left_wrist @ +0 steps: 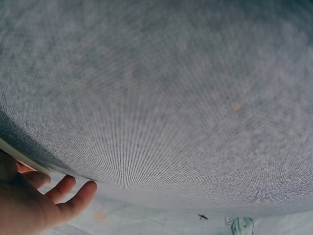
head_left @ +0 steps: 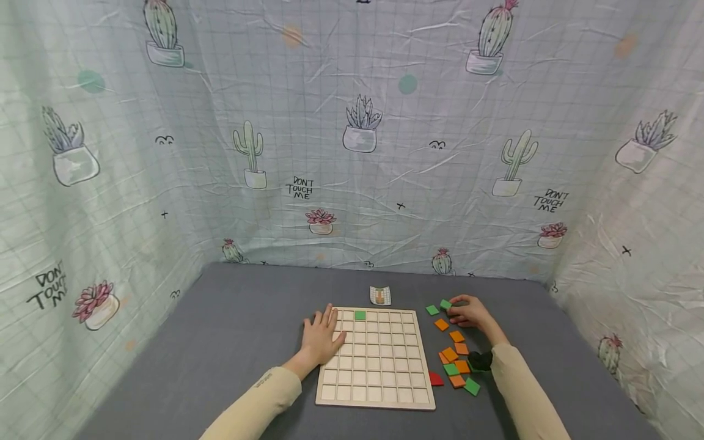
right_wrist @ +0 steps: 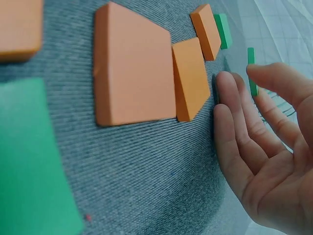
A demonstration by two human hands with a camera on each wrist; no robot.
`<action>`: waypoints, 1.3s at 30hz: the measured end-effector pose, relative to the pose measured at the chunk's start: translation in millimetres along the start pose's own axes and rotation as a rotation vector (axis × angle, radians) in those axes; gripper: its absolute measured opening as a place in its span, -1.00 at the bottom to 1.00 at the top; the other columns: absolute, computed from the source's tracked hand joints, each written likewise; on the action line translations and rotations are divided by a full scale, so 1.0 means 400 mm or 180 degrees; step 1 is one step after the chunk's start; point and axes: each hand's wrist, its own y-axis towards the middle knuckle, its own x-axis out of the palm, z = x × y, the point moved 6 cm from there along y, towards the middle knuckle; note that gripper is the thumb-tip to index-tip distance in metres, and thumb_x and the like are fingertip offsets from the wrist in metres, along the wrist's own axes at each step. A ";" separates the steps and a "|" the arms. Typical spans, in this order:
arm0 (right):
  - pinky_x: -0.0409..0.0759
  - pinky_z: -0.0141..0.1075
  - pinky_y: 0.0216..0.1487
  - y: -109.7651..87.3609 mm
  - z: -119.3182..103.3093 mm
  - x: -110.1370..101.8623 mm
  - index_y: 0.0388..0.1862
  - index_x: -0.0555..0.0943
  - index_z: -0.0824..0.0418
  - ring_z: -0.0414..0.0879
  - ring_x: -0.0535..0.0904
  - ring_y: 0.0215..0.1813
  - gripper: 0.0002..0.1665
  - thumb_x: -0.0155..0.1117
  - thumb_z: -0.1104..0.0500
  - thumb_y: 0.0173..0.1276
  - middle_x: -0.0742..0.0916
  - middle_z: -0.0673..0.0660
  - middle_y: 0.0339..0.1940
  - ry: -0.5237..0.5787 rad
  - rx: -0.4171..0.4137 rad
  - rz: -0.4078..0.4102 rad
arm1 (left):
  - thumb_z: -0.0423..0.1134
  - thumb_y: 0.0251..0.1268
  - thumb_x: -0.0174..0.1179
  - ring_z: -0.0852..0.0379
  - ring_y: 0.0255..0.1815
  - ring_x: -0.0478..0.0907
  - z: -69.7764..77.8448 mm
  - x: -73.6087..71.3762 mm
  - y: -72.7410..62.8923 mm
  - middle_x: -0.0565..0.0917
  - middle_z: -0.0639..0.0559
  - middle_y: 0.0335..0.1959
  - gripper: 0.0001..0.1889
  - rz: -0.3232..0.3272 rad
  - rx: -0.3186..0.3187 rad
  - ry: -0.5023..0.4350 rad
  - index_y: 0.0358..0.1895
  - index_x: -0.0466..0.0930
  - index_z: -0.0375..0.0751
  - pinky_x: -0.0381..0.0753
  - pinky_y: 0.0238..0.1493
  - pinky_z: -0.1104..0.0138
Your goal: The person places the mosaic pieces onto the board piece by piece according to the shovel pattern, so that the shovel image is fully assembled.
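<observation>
My left hand [head_left: 321, 340] lies with spread, straight fingers on the left edge of a pale wooden grid board [head_left: 374, 404]. One green square tile [head_left: 360, 315] sits in a cell of the board's top row. To the right of the board, my right hand [head_left: 469, 313] pinches another green tile [right_wrist: 252, 71] between thumb and index finger. In the right wrist view that tile stands on edge, raised off the cloth, while the other fingers are close to the cloth. A loose green tile [head_left: 432, 310] lies just left of this hand.
Several orange tiles [head_left: 457, 337] and green tiles [head_left: 472, 386] are scattered right of the board. A red piece [head_left: 436, 379] lies against its right edge. Behind the board is a small printed card [head_left: 380, 296]. A cactus-print curtain [head_left: 352, 232] encloses the grey table [head_left: 247, 318].
</observation>
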 end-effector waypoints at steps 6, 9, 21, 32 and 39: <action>0.59 -0.28 -0.36 -0.009 -0.015 0.003 0.10 0.33 0.44 -0.17 0.65 -0.44 -0.48 0.18 0.26 0.18 0.73 0.06 -0.47 -0.0015 -0.0137 0.0056 | 0.17 0.32 -0.27 -0.17 0.24 0.22 -0.004 0.001 0.002 0.16 -0.12 0.37 -0.34 0.0026 -0.0003 -0.0043 0.35 0.12 -0.18 0.25 -0.02 -0.09; 0.60 -0.27 -0.33 -0.014 -0.022 0.003 0.11 0.34 0.45 -0.17 0.65 -0.43 -0.46 0.20 0.25 0.17 0.73 0.08 -0.43 -0.0036 -0.0196 0.0077 | 0.17 0.33 -0.27 -0.18 0.25 0.22 -0.004 0.000 0.002 0.16 -0.13 0.37 -0.34 0.0021 -0.0002 -0.0054 0.35 0.12 -0.19 0.25 -0.02 -0.10; 0.58 -0.19 -0.31 -0.049 -0.065 0.022 0.10 0.34 0.45 -0.15 0.62 -0.42 -0.47 0.19 0.23 0.20 0.70 0.26 -0.31 -0.0146 -0.0434 -0.0046 | 0.17 0.32 -0.25 -0.18 0.23 0.23 -0.001 0.002 0.002 0.17 -0.12 0.37 -0.35 0.0038 -0.0011 -0.0055 0.34 0.13 -0.19 0.25 -0.03 -0.09; 0.50 -0.22 -0.42 -0.076 -0.088 0.059 0.07 0.34 0.48 -0.06 0.57 -0.42 -0.52 0.16 0.25 0.22 0.68 0.36 -0.30 -0.0213 -0.0694 -0.0348 | 0.17 0.32 -0.27 -0.16 0.23 0.22 -0.001 0.001 0.002 0.17 -0.13 0.37 -0.34 0.0023 0.0000 0.0000 0.34 0.13 -0.19 0.23 0.00 -0.09; 0.46 -0.21 -0.49 -0.083 -0.104 0.094 0.03 0.35 0.47 -0.10 0.50 -0.51 -0.53 0.18 0.25 0.21 0.65 0.38 -0.36 -0.0279 -0.0861 -0.0482 | 0.17 0.33 -0.27 -0.13 0.23 0.23 0.001 -0.004 0.000 0.17 -0.12 0.37 -0.34 -0.0008 0.0019 0.0074 0.35 0.12 -0.19 0.24 -0.01 -0.05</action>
